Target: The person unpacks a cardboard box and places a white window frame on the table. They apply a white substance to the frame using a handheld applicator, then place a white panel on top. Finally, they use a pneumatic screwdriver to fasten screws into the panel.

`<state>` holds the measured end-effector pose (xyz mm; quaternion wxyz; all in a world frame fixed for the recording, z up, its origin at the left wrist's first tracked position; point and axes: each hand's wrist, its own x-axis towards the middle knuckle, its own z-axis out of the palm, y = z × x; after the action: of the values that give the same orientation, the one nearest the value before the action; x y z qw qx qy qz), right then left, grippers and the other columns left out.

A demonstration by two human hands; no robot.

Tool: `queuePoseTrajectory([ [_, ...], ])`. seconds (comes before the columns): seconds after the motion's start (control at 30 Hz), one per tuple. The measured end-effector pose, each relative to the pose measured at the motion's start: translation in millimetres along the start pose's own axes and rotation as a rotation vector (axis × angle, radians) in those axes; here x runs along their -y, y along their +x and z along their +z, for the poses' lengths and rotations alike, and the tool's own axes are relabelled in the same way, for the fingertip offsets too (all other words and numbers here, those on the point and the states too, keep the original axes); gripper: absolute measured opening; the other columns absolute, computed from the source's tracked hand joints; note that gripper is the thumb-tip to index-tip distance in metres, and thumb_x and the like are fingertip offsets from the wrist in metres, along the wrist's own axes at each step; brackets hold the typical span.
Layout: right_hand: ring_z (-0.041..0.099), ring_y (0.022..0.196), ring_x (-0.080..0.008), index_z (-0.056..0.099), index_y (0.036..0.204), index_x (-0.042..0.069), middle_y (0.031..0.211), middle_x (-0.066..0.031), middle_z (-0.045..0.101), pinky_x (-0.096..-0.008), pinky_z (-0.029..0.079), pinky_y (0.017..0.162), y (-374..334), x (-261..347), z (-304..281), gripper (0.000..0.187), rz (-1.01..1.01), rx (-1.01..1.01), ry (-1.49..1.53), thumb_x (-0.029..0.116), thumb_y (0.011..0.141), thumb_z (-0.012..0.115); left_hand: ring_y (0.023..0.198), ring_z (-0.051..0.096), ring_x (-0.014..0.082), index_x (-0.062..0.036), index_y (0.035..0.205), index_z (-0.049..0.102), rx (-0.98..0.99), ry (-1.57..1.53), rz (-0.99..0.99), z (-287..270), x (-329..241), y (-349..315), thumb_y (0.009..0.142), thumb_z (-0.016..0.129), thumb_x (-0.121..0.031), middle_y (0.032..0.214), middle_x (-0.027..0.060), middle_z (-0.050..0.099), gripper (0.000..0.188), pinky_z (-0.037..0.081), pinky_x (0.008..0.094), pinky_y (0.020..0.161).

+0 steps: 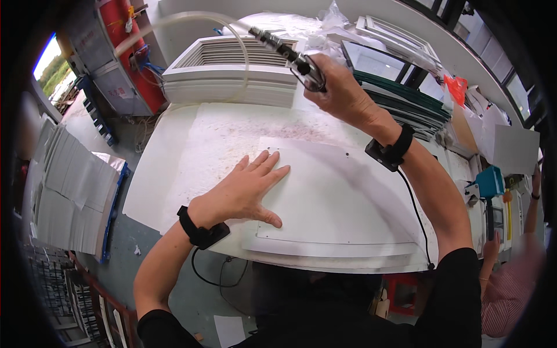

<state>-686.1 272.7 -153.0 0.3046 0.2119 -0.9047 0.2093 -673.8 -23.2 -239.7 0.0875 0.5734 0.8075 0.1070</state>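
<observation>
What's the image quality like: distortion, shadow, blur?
All head view: black fisheye vignette, front edge of the white table bowed; soft grey shadow across the white panel; hose blurred at upper left; left hand and right hand reasonably crisp.

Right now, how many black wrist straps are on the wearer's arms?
2: one strap behind the left hand touching the white panel; another strap behind the right hand gripping a metal tool.

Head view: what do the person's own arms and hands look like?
The left hand and right hand are ungloved. Each has a black wrist strap with a small dark box and a dark cable. The forearms are bare up to black sleeves.
</observation>
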Motion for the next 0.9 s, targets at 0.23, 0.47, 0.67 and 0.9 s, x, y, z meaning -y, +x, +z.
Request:
queuePoseTrajectory([
  [0.23,0.055,0.058,-0.0048,0.072,0.112,0.009,0.068,0.0031,0.059,-0.0224,0.043,0.053,-76,15,-192,0.021,0.379,-0.438,0.202,0.027,0.101,0.072,0.128,0.063,0.0361,-0.0074,0.142,0.061,-0.034,-0.288,-0.118,-72,-75,22,0.087,0.083,-0.03,0.14,0.02,0.065,0.063,0.049,0.0456,0.109],
  [0.47,0.053,0.054,-0.0045,0.069,0.105,0.006,0.065,0.0036,0.057,-0.0232,0.043,0.051,-204,-22,-222,0.014,0.459,-0.78,0.334,0.018,0.099,0.072,0.08,0.074,0.0255,0.0019,0.111,0.073,-0.216,-0.228,0.114,-95,-159,176,0.098,0.072,-0.011,0.093,0.0172,0.077,0.019,0.058,0.0357,0.075],
  [0.67,0.052,0.057,-0.0048,0.064,0.103,0.005,0.071,0.0029,0.059,-0.0245,0.043,0.053,-246,-25,-204,0.013,0.544,-0.825,0.522,0.013,0.098,0.072,0.091,0.073,0.0356,0.0016,0.114,0.072,-0.208,-0.128,0.194,-38,-149,303,0.096,0.069,-0.008,0.099,0.0211,0.075,0.021,0.057,0.0413,0.082],
  [0.9,0.052,0.058,-0.0047,0.063,0.103,0.006,0.07,0.0037,0.058,-0.0245,0.042,0.054,-275,-37,-209,0.014,0.624,-0.823,0.605,0.014,0.098,0.073,0.101,0.07,0.0399,0.0008,0.122,0.07,-0.081,-0.052,0.195,-15,-143,362,0.09,0.074,-0.009,0.108,0.0232,0.073,0.034,0.056,0.0436,0.092],
])
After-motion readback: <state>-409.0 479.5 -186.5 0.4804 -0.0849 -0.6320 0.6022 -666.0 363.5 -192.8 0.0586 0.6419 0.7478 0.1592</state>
